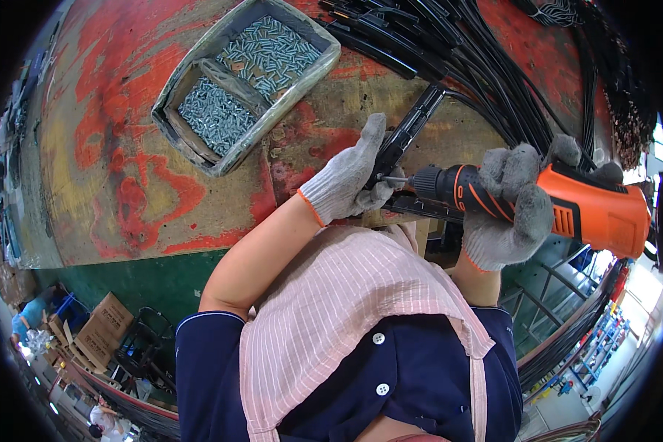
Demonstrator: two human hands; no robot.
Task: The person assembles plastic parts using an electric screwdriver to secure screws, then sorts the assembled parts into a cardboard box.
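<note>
Head view: clamping black strip (411,127) in fingers of L hand (350,175), nr front edge of worktop (74,206); gripping orange-black driver (604,214) in fingers of R hand (524,214). Could skid & jab L hand if tilted, w/ bit (398,179) so close. Toward far edge: divided tray (281,104), w/ short screws (215,112) in nearer compt., longer screws (272,50) in farther.

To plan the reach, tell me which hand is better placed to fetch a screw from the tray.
Probably the left hand: it's nearer the tray, though holding a black strip; the right hand grips the orange driver.
</note>
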